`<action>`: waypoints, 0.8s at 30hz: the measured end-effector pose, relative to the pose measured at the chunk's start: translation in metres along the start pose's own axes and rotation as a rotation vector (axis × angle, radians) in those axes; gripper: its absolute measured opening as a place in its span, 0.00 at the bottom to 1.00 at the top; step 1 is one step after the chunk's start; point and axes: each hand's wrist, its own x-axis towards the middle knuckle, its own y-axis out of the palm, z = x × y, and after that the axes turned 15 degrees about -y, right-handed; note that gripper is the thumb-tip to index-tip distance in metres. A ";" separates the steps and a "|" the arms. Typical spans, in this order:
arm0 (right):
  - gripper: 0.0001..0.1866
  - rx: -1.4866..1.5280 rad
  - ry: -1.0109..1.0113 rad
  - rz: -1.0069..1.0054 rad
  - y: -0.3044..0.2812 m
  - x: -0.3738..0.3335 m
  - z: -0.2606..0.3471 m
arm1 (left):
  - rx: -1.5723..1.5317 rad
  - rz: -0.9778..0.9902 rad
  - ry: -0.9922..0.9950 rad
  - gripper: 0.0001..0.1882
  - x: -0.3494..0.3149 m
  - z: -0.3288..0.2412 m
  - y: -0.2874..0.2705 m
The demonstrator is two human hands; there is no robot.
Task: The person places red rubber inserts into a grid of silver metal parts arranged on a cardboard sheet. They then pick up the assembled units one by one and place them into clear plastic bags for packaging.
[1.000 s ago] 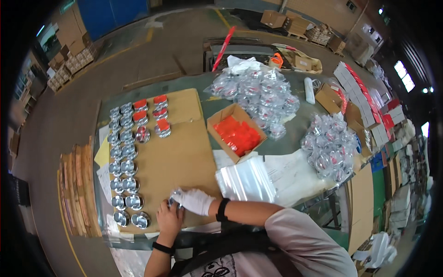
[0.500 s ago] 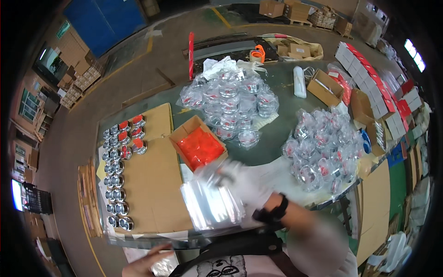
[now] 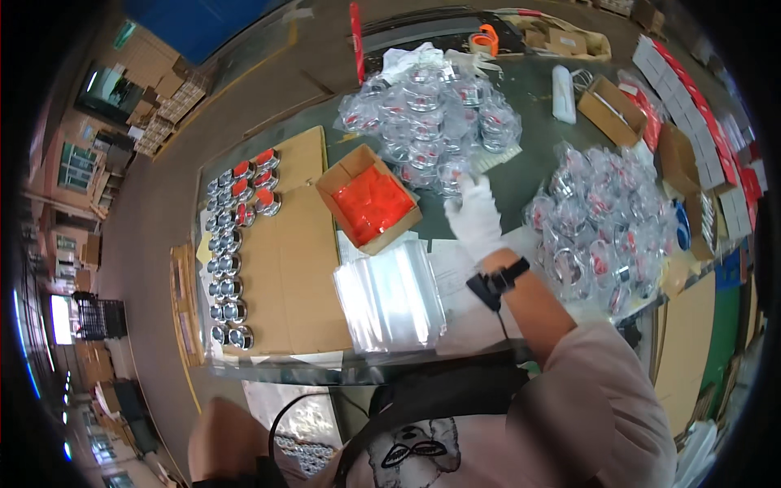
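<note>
My right hand (image 3: 476, 218), in a white glove, reaches to the near edge of a pile of clear-bagged silver round parts (image 3: 423, 130). Its fingertips are beside the nearest bagged part (image 3: 453, 174), thumb apart, and nothing shows in its palm; whether they touch is unclear. Left of my wrist lies a stack of clear plastic bags (image 3: 390, 301). Behind it stands an open carton (image 3: 329, 180) holding red film pieces (image 3: 373, 203). My left arm (image 3: 220, 439) is a blur at the lower left, below the table edge, its fingers not distinguishable.
A cardboard sheet (image 3: 285, 276) carries rows of bare silver round parts (image 3: 232, 289), several topped with red. To the right rises another bagged pile (image 3: 598, 228), with a small carton (image 3: 610, 110) and white-and-red boxes (image 3: 679, 106) beyond. Orange tape dispenser (image 3: 486, 41) sits at the back.
My right hand has moved away from the plastic bags, forward and right, to the bagged pile. My left hand's fingers, seen before, no longer show. The whole view has shifted.
</note>
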 end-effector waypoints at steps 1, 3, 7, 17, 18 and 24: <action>0.18 0.105 0.111 0.059 -0.009 -0.015 0.009 | -0.104 0.079 -0.016 0.13 0.002 0.011 -0.007; 0.16 0.543 0.094 0.167 -0.008 -0.059 0.009 | -0.323 0.207 -0.122 0.11 0.005 0.038 -0.015; 0.15 0.542 0.222 0.359 -0.066 -0.123 0.000 | -0.597 0.068 -0.775 0.09 -0.007 0.194 -0.038; 0.13 0.619 0.502 0.131 -0.079 -0.197 0.010 | 0.547 -0.436 -1.685 0.48 -0.040 0.397 0.050; 0.13 0.639 0.526 0.142 -0.076 -0.199 0.014 | 0.563 -0.469 -1.682 0.47 -0.038 0.393 0.050; 0.16 0.491 0.402 0.333 -0.050 -0.185 0.041 | 0.548 -0.563 -1.676 0.46 -0.038 0.383 0.051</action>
